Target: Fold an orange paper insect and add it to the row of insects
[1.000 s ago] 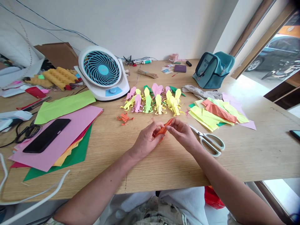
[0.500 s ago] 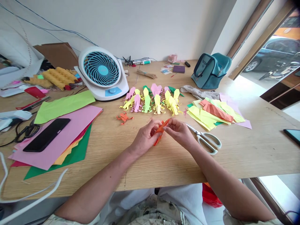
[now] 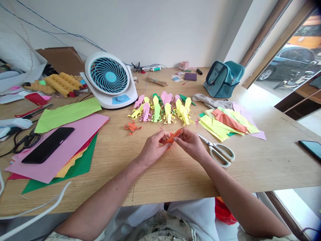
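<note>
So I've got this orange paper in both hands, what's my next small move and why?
I'd probably pinch along the orange paper to sharpen its creases: it looks folded into a narrow strip, and your left hand and right hand both grip it, close together, though part of it is hidden.

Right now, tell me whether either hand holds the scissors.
No, the scissors lie on the table while the left hand and right hand hold orange paper.

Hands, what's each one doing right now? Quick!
Left hand: closed, holding the orange paper.
Right hand: closed, pinching the same paper.
</note>
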Available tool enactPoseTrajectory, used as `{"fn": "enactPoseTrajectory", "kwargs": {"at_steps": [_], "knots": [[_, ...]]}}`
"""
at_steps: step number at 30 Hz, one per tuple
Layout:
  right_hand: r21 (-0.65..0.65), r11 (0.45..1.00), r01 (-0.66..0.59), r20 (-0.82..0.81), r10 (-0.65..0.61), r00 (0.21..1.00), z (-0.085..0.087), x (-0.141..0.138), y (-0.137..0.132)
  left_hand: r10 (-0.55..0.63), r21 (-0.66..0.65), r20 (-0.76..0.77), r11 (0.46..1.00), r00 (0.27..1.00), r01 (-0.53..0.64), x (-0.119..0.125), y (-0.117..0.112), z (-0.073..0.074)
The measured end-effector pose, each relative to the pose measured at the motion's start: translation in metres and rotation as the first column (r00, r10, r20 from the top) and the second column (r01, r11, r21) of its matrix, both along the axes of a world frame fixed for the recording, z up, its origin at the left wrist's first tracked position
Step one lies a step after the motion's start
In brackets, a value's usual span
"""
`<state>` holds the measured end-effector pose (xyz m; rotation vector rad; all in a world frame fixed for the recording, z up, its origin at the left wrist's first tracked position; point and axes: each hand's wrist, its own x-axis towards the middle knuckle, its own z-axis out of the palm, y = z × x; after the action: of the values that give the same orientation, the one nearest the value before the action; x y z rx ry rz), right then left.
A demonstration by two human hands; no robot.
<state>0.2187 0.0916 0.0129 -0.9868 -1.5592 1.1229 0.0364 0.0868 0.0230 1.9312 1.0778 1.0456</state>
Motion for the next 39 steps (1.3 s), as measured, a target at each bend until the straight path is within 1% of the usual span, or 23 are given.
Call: {"fn": "enactPoseTrajectory", "kwargs": {"at_steps": [4,7,9,12,15,17,22,27,30,34,39], "knots": [[0.016,1.000,0.012,0.009,-0.012,1.000,0.000,0.001,0.000,0.018,-0.051,0.031,0.999,0.999,-0.016,0.000,0.002,-0.001],[0.047,0.998,0.030,0.048,-0.033,0.998,0.001,0.001,-0.001,0.042,-0.136,0.046,0.990,0.998,-0.036,0.000,0.004,-0.004],[0.054,0.998,0.033,0.042,-0.035,0.999,0.001,0.000,-0.001,0.041,-0.201,0.062,0.979,0.997,-0.028,0.000,0.006,-0.005],[0.051,0.999,0.008,-0.002,-0.008,1.000,0.000,0.000,0.000,0.001,-0.289,0.156,0.956,0.988,0.044,-0.001,0.009,-0.006],[0.058,0.996,-0.060,-0.023,0.062,0.998,-0.003,0.002,0.003,-0.032,-0.352,0.272,0.927,0.962,0.130,-0.002,0.009,-0.005],[0.062,0.994,-0.092,-0.008,0.092,0.996,-0.004,0.005,0.004,-0.031,-0.373,0.312,0.915,0.950,0.153,-0.002,0.009,-0.004],[0.053,0.993,-0.103,0.065,0.100,0.993,-0.004,0.009,0.005,0.004,-0.435,0.336,0.888,0.942,0.151,-0.002,0.007,-0.001],[-0.011,0.989,-0.147,0.015,0.147,0.989,-0.003,0.010,0.006,-0.026,-0.464,0.382,0.859,0.924,0.216,-0.002,0.008,0.003],[-0.032,0.991,-0.129,0.011,0.130,0.991,-0.004,0.011,0.006,-0.041,-0.468,0.408,0.848,0.912,0.248,-0.002,0.008,0.003],[0.002,0.994,-0.111,0.009,0.111,0.994,-0.002,0.011,0.004,-0.042,-0.476,0.420,0.840,0.906,0.259,-0.002,0.007,0.002],[0.017,0.997,-0.079,0.014,0.078,0.997,0.002,0.010,0.002,-0.045,-0.503,0.444,0.814,0.895,0.291,-0.002,0.007,0.002]]}}
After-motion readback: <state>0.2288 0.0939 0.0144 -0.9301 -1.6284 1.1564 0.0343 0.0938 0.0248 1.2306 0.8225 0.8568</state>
